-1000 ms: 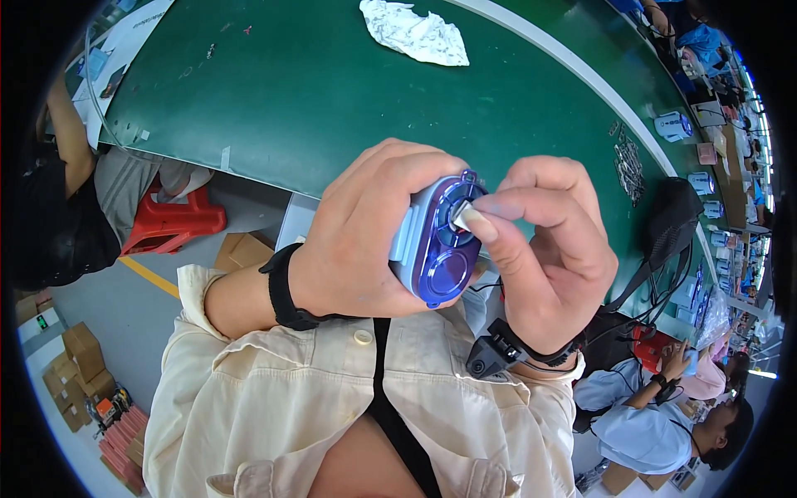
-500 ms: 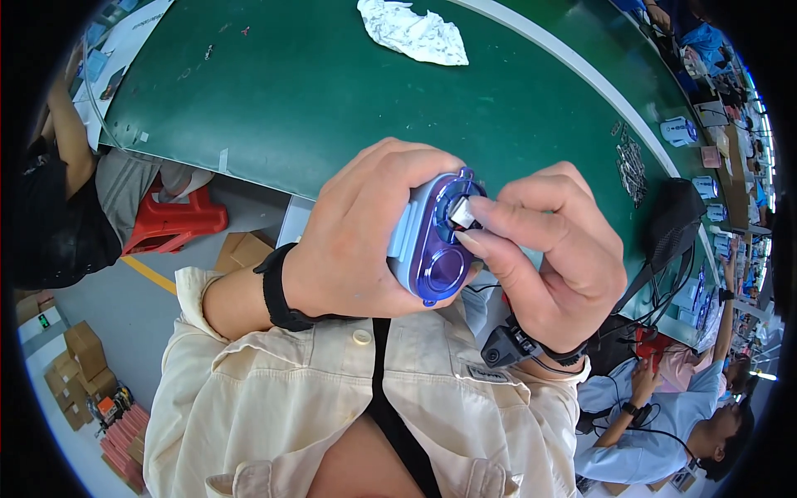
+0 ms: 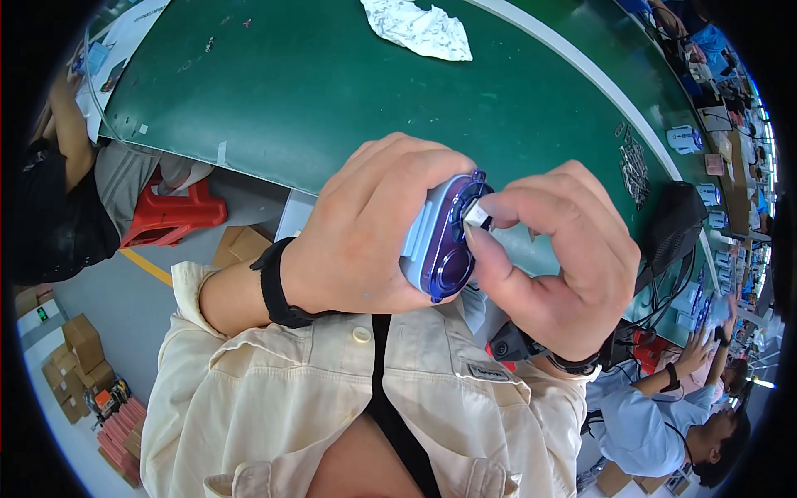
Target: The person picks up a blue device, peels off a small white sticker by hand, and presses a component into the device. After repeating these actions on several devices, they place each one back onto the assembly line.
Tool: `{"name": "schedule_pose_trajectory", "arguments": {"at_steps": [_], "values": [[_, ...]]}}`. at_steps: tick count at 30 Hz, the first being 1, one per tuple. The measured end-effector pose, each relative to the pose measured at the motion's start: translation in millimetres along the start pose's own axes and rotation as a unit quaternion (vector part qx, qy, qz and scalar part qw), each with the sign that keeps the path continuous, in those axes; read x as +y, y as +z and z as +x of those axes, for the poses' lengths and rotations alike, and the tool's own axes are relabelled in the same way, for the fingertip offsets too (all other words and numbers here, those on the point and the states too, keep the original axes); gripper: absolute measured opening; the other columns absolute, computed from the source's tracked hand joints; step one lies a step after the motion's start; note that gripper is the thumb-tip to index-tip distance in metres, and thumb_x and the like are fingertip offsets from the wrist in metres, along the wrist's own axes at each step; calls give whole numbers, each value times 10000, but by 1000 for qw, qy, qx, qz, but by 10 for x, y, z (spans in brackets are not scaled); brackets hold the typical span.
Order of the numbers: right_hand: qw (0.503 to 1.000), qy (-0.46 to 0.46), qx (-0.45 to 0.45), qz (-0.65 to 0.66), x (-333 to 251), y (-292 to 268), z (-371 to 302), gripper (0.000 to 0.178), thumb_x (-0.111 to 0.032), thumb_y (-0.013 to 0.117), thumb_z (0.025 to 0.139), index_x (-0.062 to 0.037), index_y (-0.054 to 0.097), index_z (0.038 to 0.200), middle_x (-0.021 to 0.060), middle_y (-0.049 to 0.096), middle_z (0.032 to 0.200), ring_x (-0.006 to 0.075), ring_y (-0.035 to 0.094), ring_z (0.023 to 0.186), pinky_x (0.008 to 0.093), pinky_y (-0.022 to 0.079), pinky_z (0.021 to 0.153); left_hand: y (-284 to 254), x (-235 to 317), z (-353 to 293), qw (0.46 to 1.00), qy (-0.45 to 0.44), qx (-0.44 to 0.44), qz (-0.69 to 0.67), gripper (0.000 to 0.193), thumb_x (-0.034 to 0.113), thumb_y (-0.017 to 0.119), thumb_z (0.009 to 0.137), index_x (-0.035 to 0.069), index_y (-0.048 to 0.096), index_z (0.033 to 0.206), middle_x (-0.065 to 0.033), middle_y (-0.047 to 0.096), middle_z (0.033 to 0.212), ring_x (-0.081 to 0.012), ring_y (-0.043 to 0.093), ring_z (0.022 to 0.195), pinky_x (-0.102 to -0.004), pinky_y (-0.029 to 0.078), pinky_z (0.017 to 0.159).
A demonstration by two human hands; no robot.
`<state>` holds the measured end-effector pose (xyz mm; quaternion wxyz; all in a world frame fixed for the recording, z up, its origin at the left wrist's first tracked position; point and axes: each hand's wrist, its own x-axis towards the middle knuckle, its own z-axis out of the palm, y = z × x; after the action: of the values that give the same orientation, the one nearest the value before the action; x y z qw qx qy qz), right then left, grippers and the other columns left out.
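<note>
My left hand [image 3: 374, 224] is wrapped round a rounded light-blue device with a glossy purple-blue face [image 3: 452, 257], holding it in front of my chest above the table's near edge. The face carries a round recess at its upper part and a ring below it. Thumb and forefinger of my right hand [image 3: 564, 249] pinch a small white block with a dark side [image 3: 476, 215] at the upper recess. Whether the block touches the device I cannot tell. My left fingertips are hidden behind the device.
The green table [image 3: 274, 91] bears a crumpled white sheet [image 3: 419, 29], a pile of small metal parts [image 3: 634, 170] and a black bag-like object [image 3: 671, 220] with cables. People work at left and right. A red stool [image 3: 178, 212] stands at left, cardboard boxes [image 3: 79, 357] beyond.
Both hands and the device have shifted slightly right. The device's face has turned more to the right, and the white block shows more clearly between my right fingertips.
</note>
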<state>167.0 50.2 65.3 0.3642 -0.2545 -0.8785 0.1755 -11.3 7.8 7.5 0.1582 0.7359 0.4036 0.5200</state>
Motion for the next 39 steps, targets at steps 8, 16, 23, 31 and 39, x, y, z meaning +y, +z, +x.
{"name": "schedule_pose_trajectory", "arguments": {"at_steps": [8,16,23,31,39], "values": [[998,57,0,36,-24,24,-46,192,11,740,660,12,672,839,92,637,733,181,549,624,285,415,559,14,1,2,999,-26,-16,-18,651,145,826,558,24,523,1122,-133,612,1007,-324,611,852,-396,483,749],[995,64,13,80,11,57,-135,242,21,733,721,43,700,960,103,649,773,175,567,669,279,429,596,-41,-4,43,1000,-8,-13,5,707,160,870,555,7,529,1155,-134,622,989,-247,633,848,-305,511,725],[954,157,51,251,33,110,-265,287,-27,690,821,57,675,1095,134,650,988,174,591,857,268,455,736,-69,11,25,997,-53,-35,-51,722,182,875,560,23,513,1164,-129,620,1021,-283,625,865,-345,512,744],[883,198,49,422,84,369,-169,491,-98,699,833,66,553,1272,165,572,1227,243,533,1168,339,404,1001,-36,7,27,997,-23,-51,-46,728,192,872,561,33,509,1171,-135,621,1027,-328,623,877,-376,513,764],[749,264,-31,608,98,314,-228,532,-65,696,822,49,521,1312,208,492,1378,260,477,1281,369,354,1087,0,-38,-40,997,28,-68,-17,682,207,874,562,40,547,1137,-115,623,1011,-320,625,896,-411,486,821]]}}
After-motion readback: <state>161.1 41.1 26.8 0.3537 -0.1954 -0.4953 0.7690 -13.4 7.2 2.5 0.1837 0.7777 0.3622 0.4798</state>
